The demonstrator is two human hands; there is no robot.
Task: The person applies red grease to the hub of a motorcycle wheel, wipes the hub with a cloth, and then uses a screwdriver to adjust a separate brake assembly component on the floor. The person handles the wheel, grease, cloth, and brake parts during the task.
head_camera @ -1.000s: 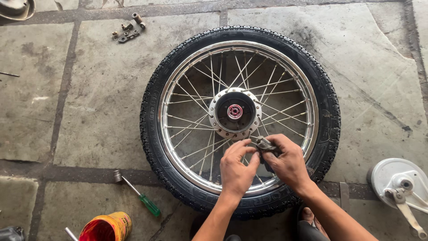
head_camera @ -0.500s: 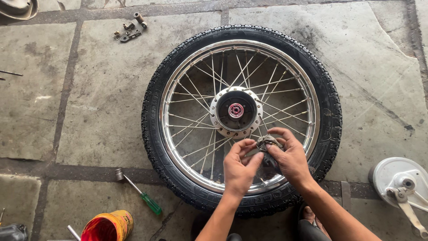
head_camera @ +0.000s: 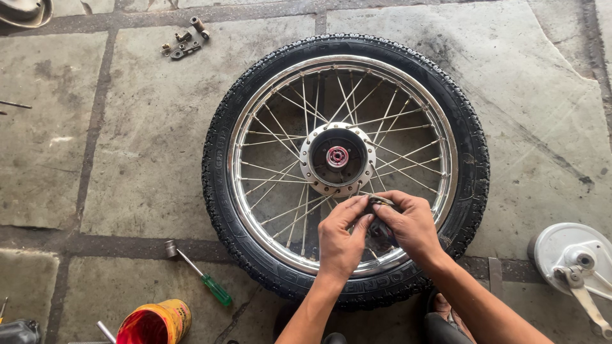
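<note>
A spoked motorcycle wheel with a black tyre (head_camera: 220,172) lies flat on the stone floor, its chrome rim (head_camera: 446,146) and round hub (head_camera: 337,158) facing up. Both my hands hover over the near part of the rim. My left hand (head_camera: 340,239) and my right hand (head_camera: 411,223) together pinch a small dark, greasy part (head_camera: 380,202) between their fingertips. Its exact shape is hidden by my fingers.
A green-handled socket driver (head_camera: 199,272) lies on the floor at lower left, near an open yellow tin of red grease (head_camera: 155,322). Small metal fittings (head_camera: 183,41) lie at top left. A grey brake plate with lever (head_camera: 574,261) sits at right.
My hands, still holding the small part together, have stayed over the near rim and shifted only slightly. The wheel has not moved.
</note>
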